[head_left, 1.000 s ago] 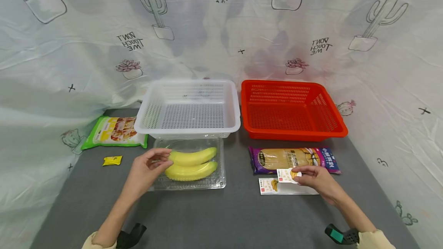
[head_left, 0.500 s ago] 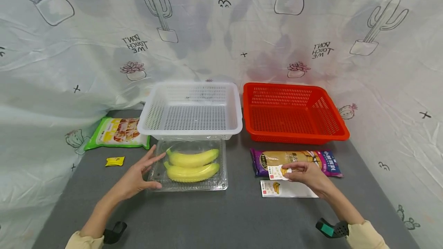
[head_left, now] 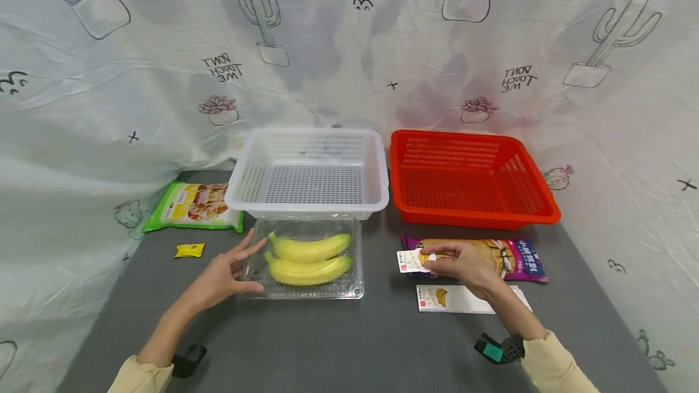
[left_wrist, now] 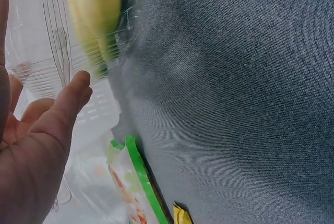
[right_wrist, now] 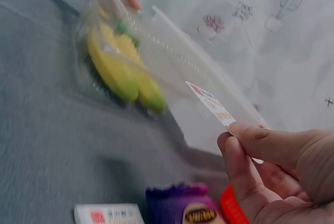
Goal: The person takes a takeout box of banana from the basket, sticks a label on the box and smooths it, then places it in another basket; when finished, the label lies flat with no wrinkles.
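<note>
Two bananas (head_left: pixel 310 259) lie inside a clear plastic clamshell box (head_left: pixel 327 293). My left hand (head_left: pixel 221 278) is at the left side of that box, fingers and thumb spread, fingertips right at its edge. Between thumb and fingers my right hand (head_left: pixel 464 265) pinches a small white sticker label (head_left: pixel 411 261) printed with a banana. It is held above a purple noodle packet (head_left: pixel 526 259). In the right wrist view the label (right_wrist: pixel 211 104) points away from the fingertips, toward the box. On the table below the right hand lies a white label strip (head_left: pixel 464 299) with another banana print.
Behind the box stands a white basket (head_left: pixel 308 206), with a red basket (head_left: pixel 475 214) to its right. A green-edged food bag (head_left: pixel 196 205) and a small yellow packet (head_left: pixel 189 250) lie at the left. A cactus-print sheet (head_left: pixel 327 47) hangs behind the grey table (head_left: pixel 327 344).
My right hand has carried the label leftward, away from over the strip. My left hand has opened from loosely bent fingers over the box's left part to a spread at its left edge.
</note>
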Available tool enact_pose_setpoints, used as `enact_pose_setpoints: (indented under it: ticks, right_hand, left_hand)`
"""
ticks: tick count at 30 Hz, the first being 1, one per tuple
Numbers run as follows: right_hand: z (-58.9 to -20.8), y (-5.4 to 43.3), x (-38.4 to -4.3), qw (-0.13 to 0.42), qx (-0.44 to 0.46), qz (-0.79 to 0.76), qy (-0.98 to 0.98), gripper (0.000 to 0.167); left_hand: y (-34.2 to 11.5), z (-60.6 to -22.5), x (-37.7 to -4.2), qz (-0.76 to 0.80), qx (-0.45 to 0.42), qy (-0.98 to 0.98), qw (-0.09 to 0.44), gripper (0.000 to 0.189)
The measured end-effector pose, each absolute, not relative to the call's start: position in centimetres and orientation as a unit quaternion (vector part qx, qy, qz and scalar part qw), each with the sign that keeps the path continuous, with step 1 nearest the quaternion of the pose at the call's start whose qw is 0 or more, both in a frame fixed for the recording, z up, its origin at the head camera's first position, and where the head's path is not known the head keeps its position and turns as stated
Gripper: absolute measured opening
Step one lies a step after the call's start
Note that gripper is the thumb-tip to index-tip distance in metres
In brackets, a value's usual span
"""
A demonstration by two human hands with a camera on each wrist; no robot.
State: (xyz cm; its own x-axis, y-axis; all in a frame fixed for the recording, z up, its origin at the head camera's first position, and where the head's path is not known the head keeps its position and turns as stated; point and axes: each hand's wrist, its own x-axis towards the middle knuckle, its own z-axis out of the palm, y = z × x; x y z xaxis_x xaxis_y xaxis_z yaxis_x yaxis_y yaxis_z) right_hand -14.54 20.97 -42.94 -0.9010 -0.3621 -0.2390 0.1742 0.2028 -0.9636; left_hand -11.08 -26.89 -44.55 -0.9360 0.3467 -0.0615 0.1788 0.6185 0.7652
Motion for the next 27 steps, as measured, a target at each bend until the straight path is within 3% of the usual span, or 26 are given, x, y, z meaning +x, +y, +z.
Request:
enact_pose_setpoints:
  ticks: [15, 27]
  right_hand:
    - [-41.5, 15.6, -16.9, 0.209, -0.086, -0.592, 0.773, 0.033]
    - [-41.7, 11.8, -19.1, 0.246, -0.111, -0.630, 0.728, 0.032]
  left_hand:
    - [-27.1, -44.3, -11.0, 0.442, 0.140, 0.879, 0.107, 0.088]
    - [-26.8, -44.1, -10.9, 0.441, 0.143, 0.880, 0.103, 0.088]
